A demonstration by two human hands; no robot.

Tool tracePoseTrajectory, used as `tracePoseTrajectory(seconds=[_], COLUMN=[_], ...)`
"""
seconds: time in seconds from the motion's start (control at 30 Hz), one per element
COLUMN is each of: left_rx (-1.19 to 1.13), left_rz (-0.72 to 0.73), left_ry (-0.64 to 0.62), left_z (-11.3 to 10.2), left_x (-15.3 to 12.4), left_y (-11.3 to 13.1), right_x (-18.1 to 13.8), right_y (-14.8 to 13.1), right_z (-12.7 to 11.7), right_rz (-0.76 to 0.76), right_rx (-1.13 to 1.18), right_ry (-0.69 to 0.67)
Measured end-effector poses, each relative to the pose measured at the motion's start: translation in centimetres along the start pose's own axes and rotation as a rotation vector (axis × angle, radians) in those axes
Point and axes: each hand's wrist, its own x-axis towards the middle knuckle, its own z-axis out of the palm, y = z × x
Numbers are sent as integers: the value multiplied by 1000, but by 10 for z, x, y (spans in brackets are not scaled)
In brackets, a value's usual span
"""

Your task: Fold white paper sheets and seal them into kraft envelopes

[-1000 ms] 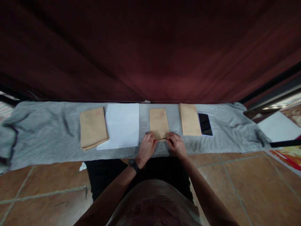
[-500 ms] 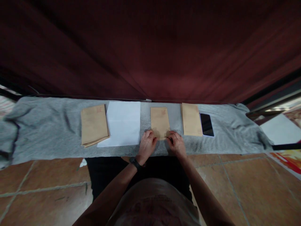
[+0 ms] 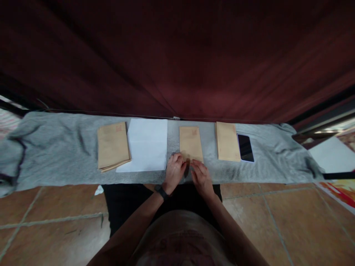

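A brown paper envelope (image 3: 190,142) with a small reddish print near its top right corner lies upright before me on the grey cloth. At its lower left corner my left hand (image 3: 175,168), with a dark watch band on the wrist, is closed on the near edge, fingers curled. My right hand (image 3: 201,175) is bent over the same edge, its fingertips pressing the paper close to my left fingers. Both hands hide most of the near edge, and the thumbs are hard to make out.
Left of the envelope lie white paper sheets (image 3: 148,146) and a stack of brown envelopes (image 3: 112,146). To the right are more brown envelopes (image 3: 227,142) and a phone (image 3: 245,147). A dark red curtain (image 3: 177,74) hangs behind the cloth-covered surface (image 3: 69,147).
My right hand has moved left from the envelope's lower right corner toward the middle of its near edge. My left hand stays at the lower left corner. The view has shifted slightly.
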Motion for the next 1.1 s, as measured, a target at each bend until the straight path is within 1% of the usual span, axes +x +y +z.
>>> tracePoseTrajectory(seconds=[0.1, 0.23, 0.37, 0.57, 0.7, 0.77, 0.83, 0.9, 1.0, 1.1], left_rx=[1, -8, -28, -58, -37, 12, 88, 139, 127, 119], left_rz=[2, -3, -16, -3, 19, 27, 55, 114, 245, 301], left_ry=[4, 17, 17, 25, 33, 23, -3, -42, -123, -175], left_z=[0, -1, -1, 0, 3, 3, 3, 3, 3, 5], left_x=[0, -1, -2, -3, -4, -5, -7, -12, -24, -37], left_y=[0, 1, 2, -2, -5, -4, -2, 3, 15, 24], right_x=[-7, -11, -13, -17, -20, -21, -21, -22, -22, -23], right_y=[-16, -18, -13, -5, 2, 4, 5, 5, 6, 6], right_z=[4, 2, -4, -8, -12, -14, -14, -13, -12, -10], right_rz=[-29, 2, 28, 66, 94, 89, 80, 72, 72, 65], right_rx=[-55, -125, -153, -188, -222, -225, -223, -224, -231, -233], right_ry=[-87, -109, -101, -44, -36, -25, -13, -8, -6, -10])
